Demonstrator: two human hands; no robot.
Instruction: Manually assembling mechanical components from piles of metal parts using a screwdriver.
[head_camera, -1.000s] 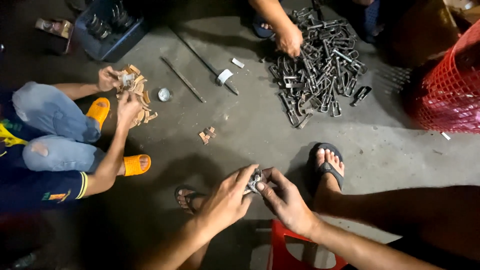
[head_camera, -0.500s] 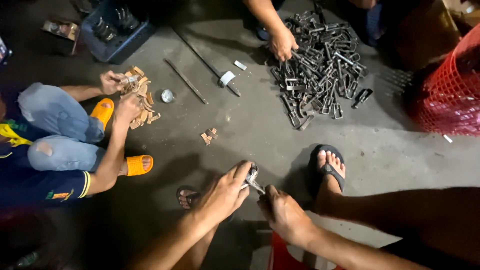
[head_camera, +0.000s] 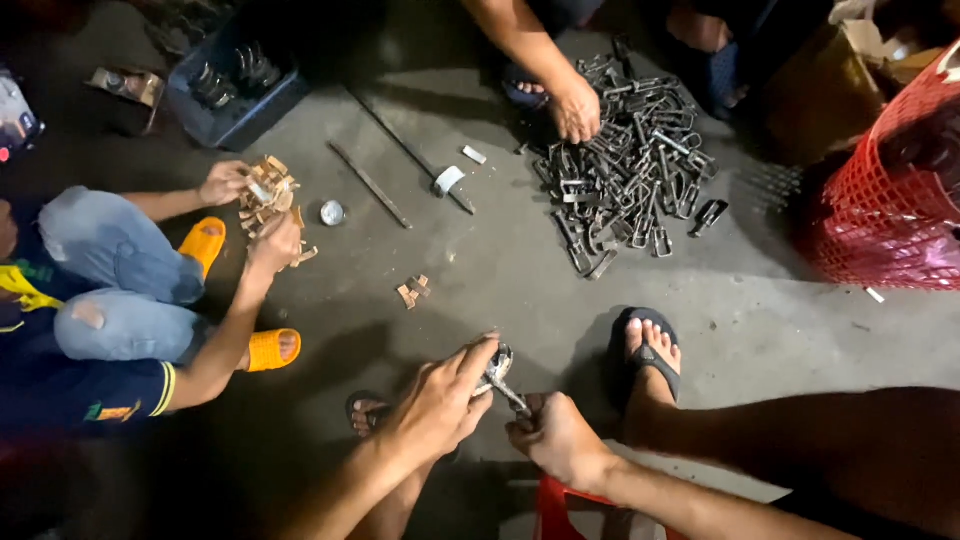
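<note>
My left hand (head_camera: 440, 400) and my right hand (head_camera: 556, 438) are low in the head view, above a concrete floor. Between them is a small shiny metal part (head_camera: 497, 366). The left hand's fingers pinch its rounded end. A thin metal stem runs from it down to the right hand, which is closed around the lower end. My right foot in a dark sandal (head_camera: 648, 352) rests on the floor just right of the hands. My left foot's toes (head_camera: 366, 410) show under my left forearm.
A heap of dark metal clips (head_camera: 630, 170) lies on the floor ahead, with another person's hand (head_camera: 575, 108) in it. At left a seated person in orange sandals handles small brown pieces (head_camera: 268, 192). Two metal rods (head_camera: 400, 165), a red mesh basket (head_camera: 890, 190) and a blue tray (head_camera: 235, 85) lie around.
My hands have drawn slightly apart: the right hand has dropped lower and the left now pinches the part from above. The view has shifted a little.
</note>
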